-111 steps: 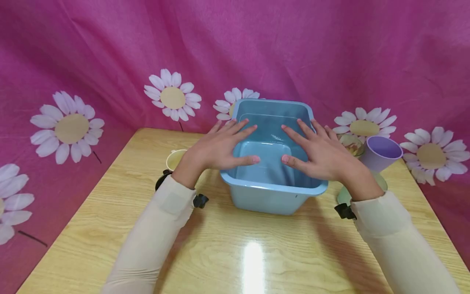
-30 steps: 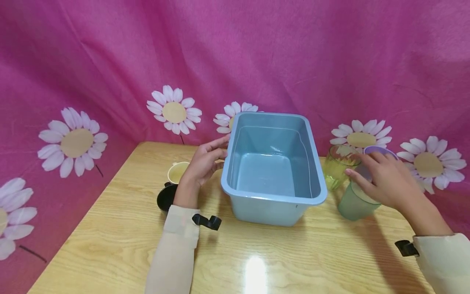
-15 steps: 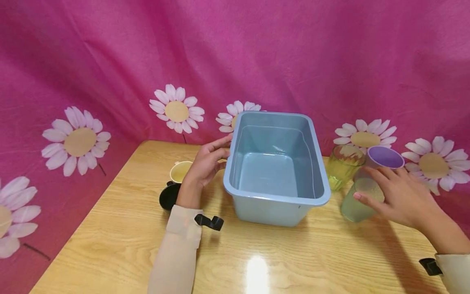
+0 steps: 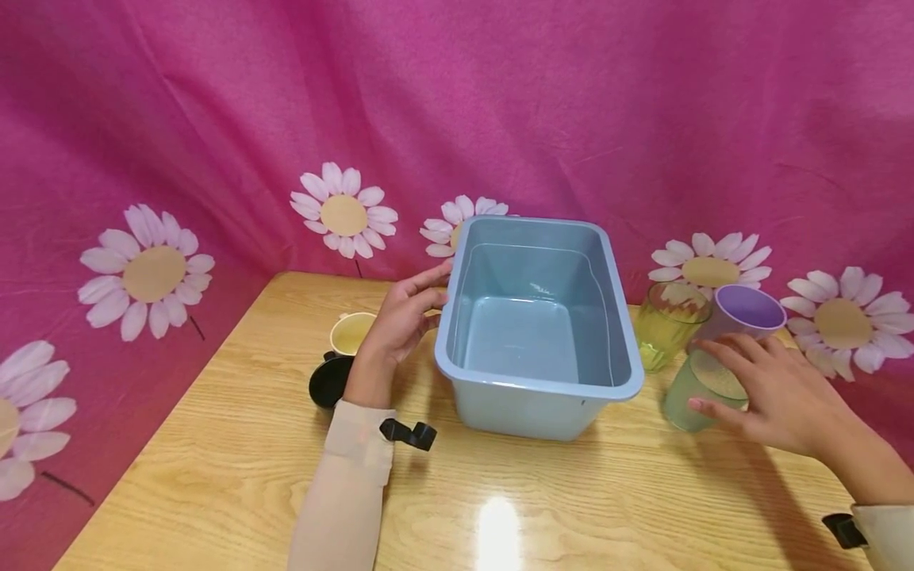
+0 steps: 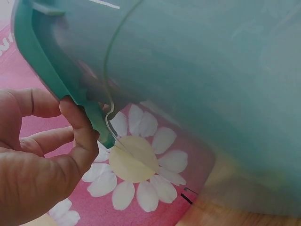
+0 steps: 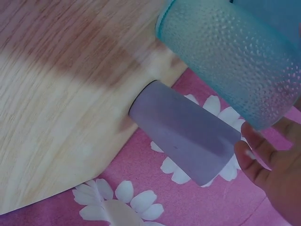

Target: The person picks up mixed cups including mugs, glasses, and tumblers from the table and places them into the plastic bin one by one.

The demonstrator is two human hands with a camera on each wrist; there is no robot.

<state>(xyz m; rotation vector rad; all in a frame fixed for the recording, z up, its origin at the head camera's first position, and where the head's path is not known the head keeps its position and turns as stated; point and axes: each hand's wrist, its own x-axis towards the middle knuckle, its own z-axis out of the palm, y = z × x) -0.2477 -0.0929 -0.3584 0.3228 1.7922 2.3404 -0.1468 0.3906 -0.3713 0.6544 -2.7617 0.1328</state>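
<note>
A light blue plastic basin (image 4: 539, 416) stands on the wooden table, its inside bare. My left hand (image 4: 400, 325) holds its left rim; the left wrist view shows the thumb and bent fingers at the rim (image 5: 49, 70). My right hand (image 4: 785, 388) is at the top of a frosted green tumbler (image 4: 689, 396), thumb on the near side and fingers spread over the far side. In the right wrist view its fingertips (image 6: 251, 136) are right at the mouth of this bumpy tumbler (image 6: 230, 56). Behind it stand a purple cup (image 4: 750, 305) and a yellow-green glass (image 4: 660, 333).
Left of the basin, a cream cup (image 4: 351, 331) and a black cup (image 4: 332, 381) sit beside my left wrist. A pink flowered cloth (image 4: 528, 103) hangs behind the table (image 4: 236, 444).
Both hands have left their spread pose over the basin; the left went to its left rim. My right hand moved to the cups, then down from the purple cup to the green tumbler.
</note>
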